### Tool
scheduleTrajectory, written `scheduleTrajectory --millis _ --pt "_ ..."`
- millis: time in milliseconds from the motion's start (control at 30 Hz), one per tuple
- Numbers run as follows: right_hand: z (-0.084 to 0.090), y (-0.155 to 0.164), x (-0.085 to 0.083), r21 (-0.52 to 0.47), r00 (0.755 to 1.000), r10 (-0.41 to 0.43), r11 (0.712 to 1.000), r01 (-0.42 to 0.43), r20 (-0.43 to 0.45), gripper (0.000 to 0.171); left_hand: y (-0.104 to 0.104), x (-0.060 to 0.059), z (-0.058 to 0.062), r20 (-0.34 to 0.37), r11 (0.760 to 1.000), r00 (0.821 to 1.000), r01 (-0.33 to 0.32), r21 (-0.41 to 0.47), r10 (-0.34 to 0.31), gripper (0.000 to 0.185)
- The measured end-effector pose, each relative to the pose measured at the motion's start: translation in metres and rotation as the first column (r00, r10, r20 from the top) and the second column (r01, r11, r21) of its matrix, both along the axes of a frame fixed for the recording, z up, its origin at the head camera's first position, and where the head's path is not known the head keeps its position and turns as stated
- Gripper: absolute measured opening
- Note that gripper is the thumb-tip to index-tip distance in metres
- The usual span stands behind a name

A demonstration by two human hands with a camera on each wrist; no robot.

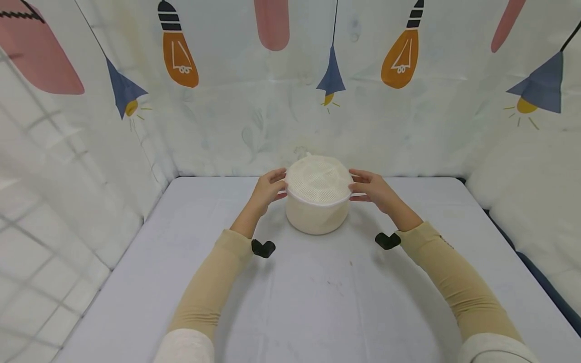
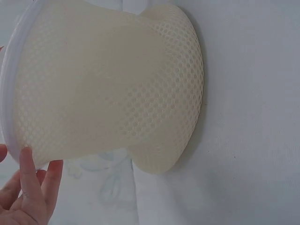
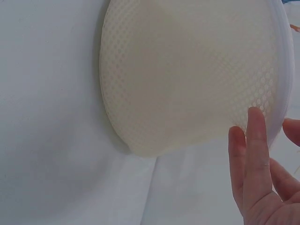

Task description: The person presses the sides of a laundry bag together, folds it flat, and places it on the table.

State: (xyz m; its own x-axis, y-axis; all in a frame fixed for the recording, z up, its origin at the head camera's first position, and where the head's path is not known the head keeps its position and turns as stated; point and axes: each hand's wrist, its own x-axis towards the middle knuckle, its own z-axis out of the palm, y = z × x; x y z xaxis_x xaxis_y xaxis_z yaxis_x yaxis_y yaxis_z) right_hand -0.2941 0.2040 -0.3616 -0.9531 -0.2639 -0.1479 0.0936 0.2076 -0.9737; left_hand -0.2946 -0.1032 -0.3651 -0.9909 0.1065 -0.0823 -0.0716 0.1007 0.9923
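A cream, drum-shaped mesh laundry bag (image 1: 317, 214) stands upright towards the far side of the table, with a round mesh top (image 1: 320, 179) and a pale band around its upper edge. My left hand (image 1: 271, 186) touches its left side near that edge, fingers spread and fairly straight. On the opposite side, my right hand (image 1: 368, 187) rests its extended fingertips against the bag. In the left wrist view the mesh side (image 2: 93, 84) bulges outward near the table. The right wrist view shows straight fingers (image 3: 257, 154) against the mesh, with the thumb by the pale rim (image 3: 286, 70).
A white cloth covers the table (image 1: 313, 302). Close behind the bag hangs a pale curtain (image 1: 218, 126) printed with lamps and bulbs, and more sheeting flanks both sides. Dark heart-shaped pieces (image 1: 263, 248) show beside the cuffs.
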Motion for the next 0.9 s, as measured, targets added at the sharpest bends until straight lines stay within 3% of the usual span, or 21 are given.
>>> scheduleTrajectory --millis 900 --pt "0.0024 -0.0047 -0.0018 0.021 1.000 0.009 1.000 -0.009 0.010 0.068 -0.0061 0.0002 -0.0090 0.008 1.000 1.000 0.001 0.029 -0.002 0.054"
